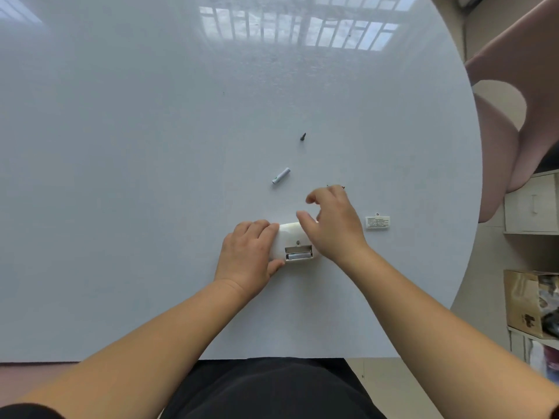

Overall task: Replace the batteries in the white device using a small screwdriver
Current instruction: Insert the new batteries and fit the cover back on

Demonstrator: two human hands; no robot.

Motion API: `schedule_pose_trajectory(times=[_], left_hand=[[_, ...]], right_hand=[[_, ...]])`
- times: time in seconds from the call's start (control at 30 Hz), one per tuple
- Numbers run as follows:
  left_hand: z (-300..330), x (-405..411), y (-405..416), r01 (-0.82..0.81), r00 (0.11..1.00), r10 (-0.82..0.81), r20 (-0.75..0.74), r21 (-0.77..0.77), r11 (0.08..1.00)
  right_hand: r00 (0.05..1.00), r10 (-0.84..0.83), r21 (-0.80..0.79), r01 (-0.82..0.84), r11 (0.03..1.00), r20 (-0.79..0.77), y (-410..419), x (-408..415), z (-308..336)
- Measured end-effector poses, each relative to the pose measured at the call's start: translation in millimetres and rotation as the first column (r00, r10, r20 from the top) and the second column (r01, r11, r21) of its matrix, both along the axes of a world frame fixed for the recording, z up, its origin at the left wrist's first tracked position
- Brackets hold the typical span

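The white device (291,241) lies on the white table (151,176) with its battery bay open toward me, and one battery (299,255) sits inside the bay. My left hand (248,255) grips the device's left end, fingers over the top and thumb at the near side. My right hand (331,225) hovers over the device's right end with fingers loosely curled; whether it holds anything is unclear. A loose battery (281,176) lies farther out. The bay's cover (377,222), with a printed label, lies to the right. A small dark screw (303,136) rests beyond the battery. A thin dark tip (340,186), possibly the screwdriver, peeks out behind my right hand.
The table's curved edge (472,207) runs down the right side. Pinkish chairs (508,122) stand beyond it, with white drawers (532,204) and a cardboard box (529,303) further right. Window reflections shine on the far tabletop.
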State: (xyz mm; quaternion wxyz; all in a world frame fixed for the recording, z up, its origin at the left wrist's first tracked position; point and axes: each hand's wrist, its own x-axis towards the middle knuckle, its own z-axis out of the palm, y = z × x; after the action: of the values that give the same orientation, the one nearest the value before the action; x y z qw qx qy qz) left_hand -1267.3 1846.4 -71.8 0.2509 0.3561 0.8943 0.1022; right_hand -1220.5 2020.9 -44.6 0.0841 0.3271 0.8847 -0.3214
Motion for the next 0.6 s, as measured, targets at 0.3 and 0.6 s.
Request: schedule_pose_trajectory(times=[0.3, 0.6], left_hand=[[-1.5, 0.5, -0.8, -0.005, 1.000, 0.005, 0.005, 0.013, 1.000], [-2.0, 0.2, -1.3, -0.006, 1.000, 0.006, 0.001, 0.018, 1.000]], right_hand=[[0.994, -0.091, -0.020, 0.093, 0.995, 0.068, 1.9, -82.1, -31.1], [0.995, -0.093, -0.019, 0.093, 0.995, -0.019, -3.8, -80.1, -39.4]])
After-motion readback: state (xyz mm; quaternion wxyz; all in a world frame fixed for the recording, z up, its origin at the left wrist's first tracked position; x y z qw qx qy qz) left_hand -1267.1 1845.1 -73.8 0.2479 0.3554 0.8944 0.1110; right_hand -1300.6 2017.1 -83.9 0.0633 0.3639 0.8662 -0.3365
